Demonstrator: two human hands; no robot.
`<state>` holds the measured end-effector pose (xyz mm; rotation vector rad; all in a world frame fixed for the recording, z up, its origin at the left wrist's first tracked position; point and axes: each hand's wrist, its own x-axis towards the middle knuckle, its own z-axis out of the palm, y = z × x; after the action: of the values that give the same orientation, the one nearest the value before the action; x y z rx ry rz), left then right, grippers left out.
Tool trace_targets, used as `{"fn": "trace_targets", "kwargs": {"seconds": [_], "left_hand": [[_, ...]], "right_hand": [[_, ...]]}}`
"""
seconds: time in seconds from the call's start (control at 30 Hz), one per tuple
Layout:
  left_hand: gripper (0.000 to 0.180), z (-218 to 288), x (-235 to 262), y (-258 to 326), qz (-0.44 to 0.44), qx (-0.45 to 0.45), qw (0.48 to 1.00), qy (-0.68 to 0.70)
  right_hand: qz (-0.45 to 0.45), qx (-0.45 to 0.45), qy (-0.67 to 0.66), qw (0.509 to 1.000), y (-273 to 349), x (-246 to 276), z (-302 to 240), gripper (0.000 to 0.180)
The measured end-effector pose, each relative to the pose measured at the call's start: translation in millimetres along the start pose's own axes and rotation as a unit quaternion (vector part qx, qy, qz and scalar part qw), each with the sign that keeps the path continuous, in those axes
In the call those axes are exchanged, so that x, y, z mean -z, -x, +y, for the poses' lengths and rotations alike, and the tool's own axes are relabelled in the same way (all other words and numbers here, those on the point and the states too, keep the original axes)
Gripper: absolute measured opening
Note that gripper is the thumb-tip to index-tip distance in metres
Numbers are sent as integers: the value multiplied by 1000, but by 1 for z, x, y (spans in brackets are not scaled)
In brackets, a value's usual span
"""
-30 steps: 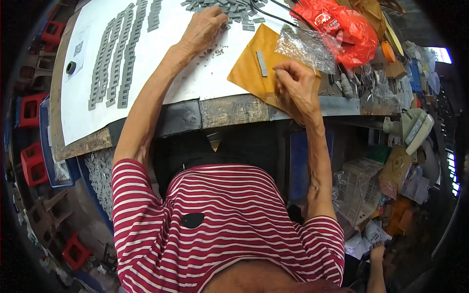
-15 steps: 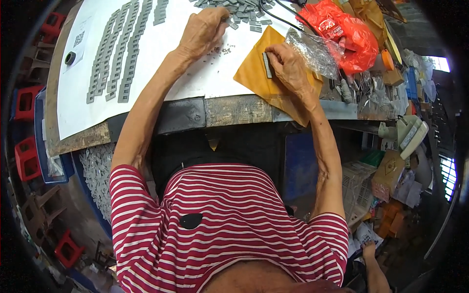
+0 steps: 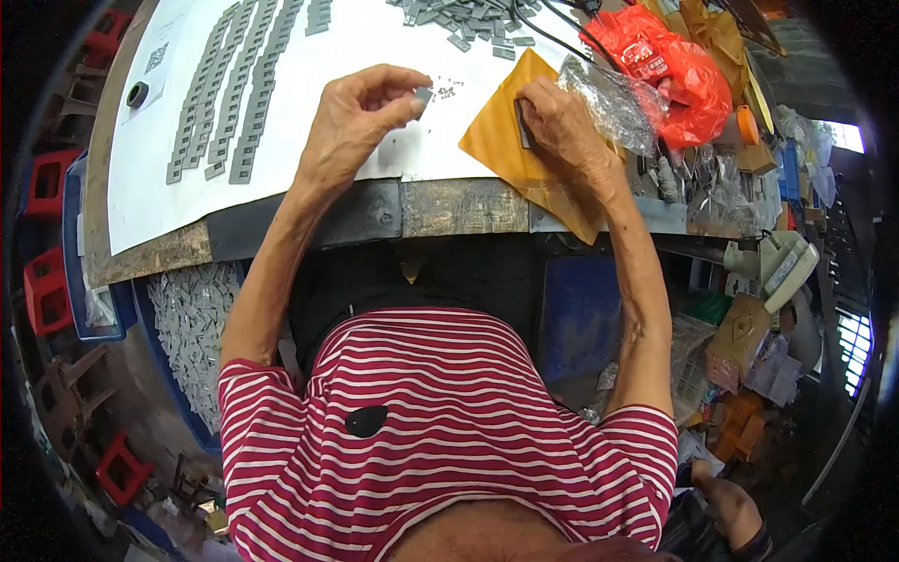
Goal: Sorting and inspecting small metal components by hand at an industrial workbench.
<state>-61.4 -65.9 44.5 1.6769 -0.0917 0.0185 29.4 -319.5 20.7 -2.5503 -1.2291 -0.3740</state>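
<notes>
My left hand (image 3: 351, 122) is over the white sheet (image 3: 375, 159), with a small flat grey piece (image 3: 424, 95) pinched between thumb and fingertips. Tiny dark bits (image 3: 449, 90), too small to name, lie scattered just beyond those fingertips. On the amber sheet (image 3: 492, 140), the fingers of my right hand (image 3: 567, 126) are closed on a narrow grey strip (image 3: 523, 129), partly covered by the hand. A heap of similar grey pieces (image 3: 459, 21) is at the far side. To the left, grey pieces lie in long overlapping rows (image 3: 253, 122).
A black ring (image 3: 138, 94) rests at the table's left. Crumpled clear plastic (image 3: 609, 98), a red plastic bag (image 3: 660, 66) and black cables (image 3: 552, 37) crowd the right. Below the left edge stands a blue bin (image 3: 201, 300) of grey pieces. Another person's limb shows at lower right.
My left hand has drawn back from the heap toward me with a small grey piece. My right hand has shifted slightly and now covers more of the grey strip.
</notes>
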Motion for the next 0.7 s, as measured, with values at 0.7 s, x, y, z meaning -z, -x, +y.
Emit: {"fn": "trace_targets", "kwargs": {"seconds": [0.7], "left_hand": [[17, -15, -16, 17, 2, 76, 988, 135]], "right_hand": [[45, -40, -88, 994, 2, 4, -2, 6]]}}
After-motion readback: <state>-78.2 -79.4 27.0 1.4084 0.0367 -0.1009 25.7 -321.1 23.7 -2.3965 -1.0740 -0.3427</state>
